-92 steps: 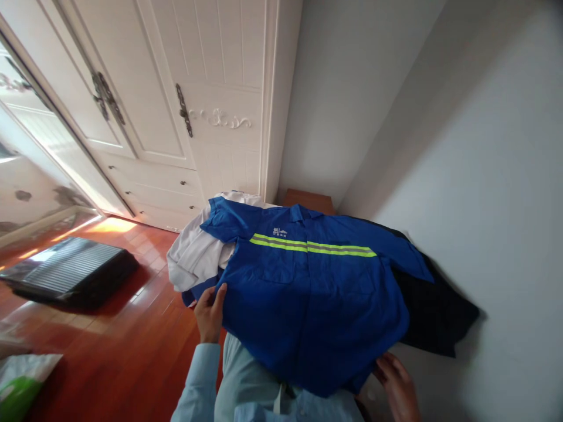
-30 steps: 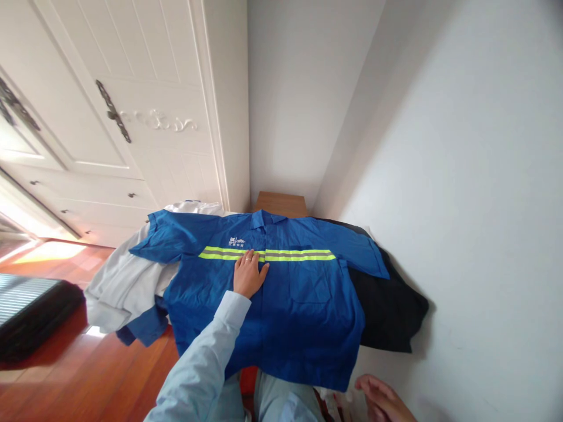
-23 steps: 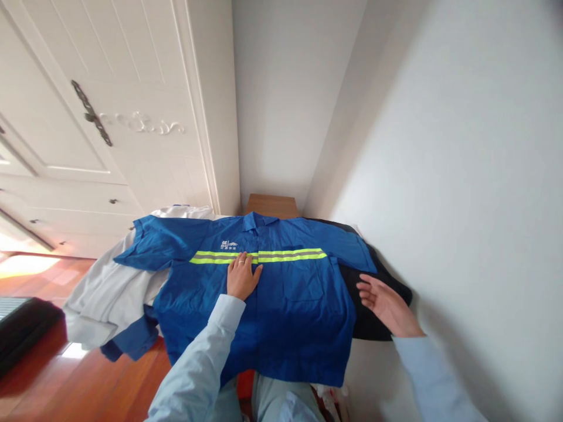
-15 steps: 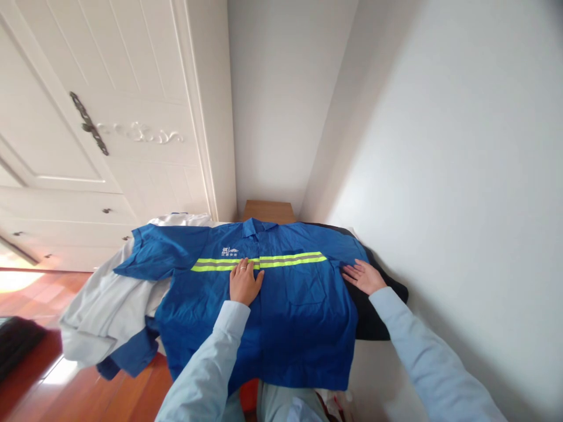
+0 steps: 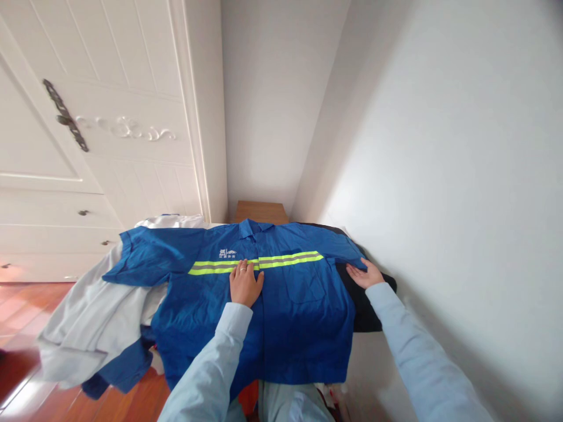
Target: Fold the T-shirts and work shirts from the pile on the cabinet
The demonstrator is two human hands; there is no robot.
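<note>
A crumpled white cloth garment (image 5: 94, 322) lies partly under the spread blue short-sleeved cloth shirt (image 5: 290, 310). The left hand (image 5: 246, 285) rests flat on its yellow-grey stripe (image 5: 290, 258); the right hand (image 5: 368, 276) touches its sleeve end (image 5: 354, 254), grip unclear. Uneven pulling could wrinkle it.

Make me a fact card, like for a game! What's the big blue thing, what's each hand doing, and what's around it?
Big thing: blue shirt, spread out front side up
Chest: yellow-and-grey stripe, white print above it on the left
Left hand: flat on the shirt's chest, fingertips at the stripe
Right hand: at the end of the right-side sleeve; grip unclear
Peeking out left: white garment
Peeking out right: black cloth
Beyond, left: white wardrobe
</note>
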